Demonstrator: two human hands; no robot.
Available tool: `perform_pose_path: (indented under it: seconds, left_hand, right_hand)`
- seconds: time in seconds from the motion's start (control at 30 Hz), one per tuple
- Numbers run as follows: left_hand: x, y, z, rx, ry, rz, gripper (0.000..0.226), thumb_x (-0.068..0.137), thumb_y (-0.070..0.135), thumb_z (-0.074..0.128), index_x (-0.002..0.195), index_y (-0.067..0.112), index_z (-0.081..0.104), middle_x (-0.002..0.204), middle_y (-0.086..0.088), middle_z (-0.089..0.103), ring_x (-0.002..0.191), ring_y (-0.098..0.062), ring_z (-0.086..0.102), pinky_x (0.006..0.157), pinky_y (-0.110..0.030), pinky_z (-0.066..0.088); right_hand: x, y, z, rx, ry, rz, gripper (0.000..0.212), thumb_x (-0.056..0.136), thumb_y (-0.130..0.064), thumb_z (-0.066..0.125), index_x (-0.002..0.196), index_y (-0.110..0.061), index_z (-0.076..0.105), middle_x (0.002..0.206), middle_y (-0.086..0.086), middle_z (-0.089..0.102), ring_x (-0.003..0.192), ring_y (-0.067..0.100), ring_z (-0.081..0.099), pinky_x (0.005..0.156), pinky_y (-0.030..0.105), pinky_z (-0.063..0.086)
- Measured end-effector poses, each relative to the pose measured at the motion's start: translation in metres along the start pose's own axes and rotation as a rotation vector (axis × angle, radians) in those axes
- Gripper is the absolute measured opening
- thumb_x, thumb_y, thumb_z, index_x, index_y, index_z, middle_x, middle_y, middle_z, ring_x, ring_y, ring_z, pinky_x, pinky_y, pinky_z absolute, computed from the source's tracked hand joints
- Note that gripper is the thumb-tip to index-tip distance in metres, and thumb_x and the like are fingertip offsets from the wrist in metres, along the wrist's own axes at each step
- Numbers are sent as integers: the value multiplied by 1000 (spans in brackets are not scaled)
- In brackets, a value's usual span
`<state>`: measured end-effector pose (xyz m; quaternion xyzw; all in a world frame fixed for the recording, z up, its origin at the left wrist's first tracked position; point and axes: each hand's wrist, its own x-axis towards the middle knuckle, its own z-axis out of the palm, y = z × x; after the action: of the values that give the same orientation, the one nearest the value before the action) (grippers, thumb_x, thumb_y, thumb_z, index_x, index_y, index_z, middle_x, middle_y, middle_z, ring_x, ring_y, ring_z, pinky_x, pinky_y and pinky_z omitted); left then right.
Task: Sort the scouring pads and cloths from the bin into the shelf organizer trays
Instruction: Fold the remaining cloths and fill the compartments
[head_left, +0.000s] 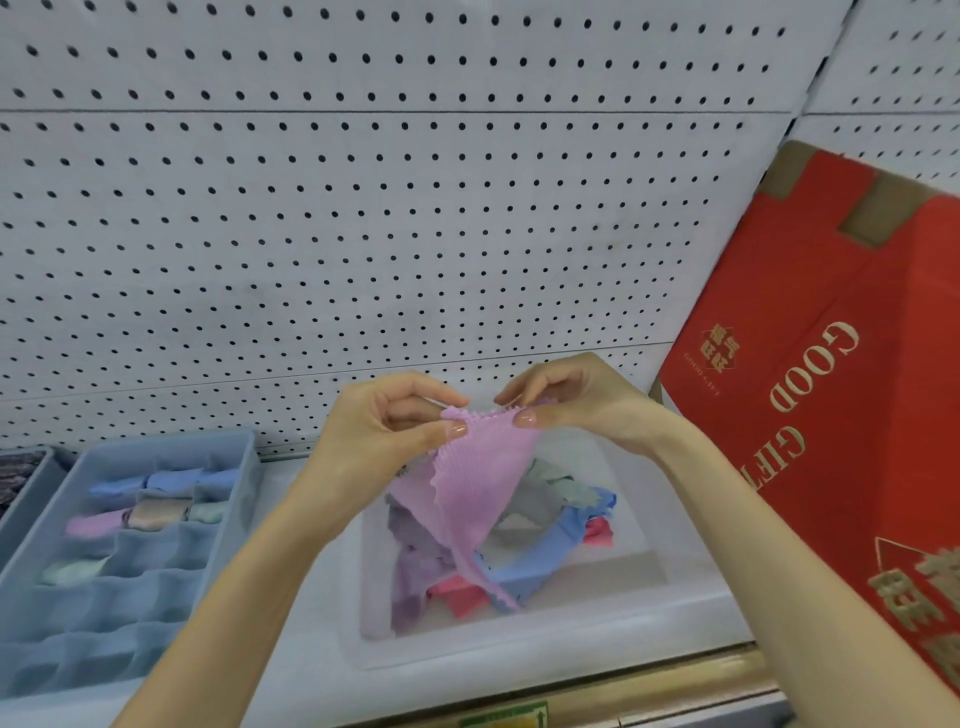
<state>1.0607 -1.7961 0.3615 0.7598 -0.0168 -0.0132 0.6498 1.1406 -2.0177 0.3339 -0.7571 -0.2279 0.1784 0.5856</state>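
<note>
A pink ribbed cloth (470, 488) hangs in the air above the white bin (691, 587). My left hand (384, 426) pinches its top edge at the left, and my right hand (566, 400) pinches the same edge at the right. Inside the bin lie several loose cloths: purple, blue (540, 556), red (460, 595), grey and green. The blue organizer tray (156, 452) stands to the left on the shelf; several of its back compartments hold rolled cloths in blue, pink, beige and green (67, 571).
A red cardboard box (831, 395) with gold lettering leans against the white pegboard (363, 208) at the right, close to my right forearm. A second tray's edge (21, 499) shows at the far left. The shelf's front edge runs along the bottom.
</note>
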Motion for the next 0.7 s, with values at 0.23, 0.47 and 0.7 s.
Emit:
perform_pose_path:
  seconds: [0.23,0.47,0.7]
  left_hand:
    - [5,-10,-1,16,146,-7,15,77,-2,75,75,13,72,64,2,72,56,-4,60,61,-13,49]
    - [13,-14,-2,133,155,47,17,80,4,74,74,19,72,64,2,71,54,-2,56,63,-15,48]
    - [16,-14,-4,37,243,115,16,86,2,67,78,16,70,73,-4,74,67,-14,66,65,-18,54]
  right_hand:
    - [-10,3,4,56,177,-67,14,76,9,71,80,-4,68,69,-6,71,69,5,66,70,15,50]
    - [-14,21,17,-116,172,106,18,78,-13,78,67,-2,67,66,3,53,67,14,43,66,26,36]
    - [-18,-10,15,153,428,-57,19,83,-9,71,67,-7,61,72,9,57,71,16,54,71,27,48]
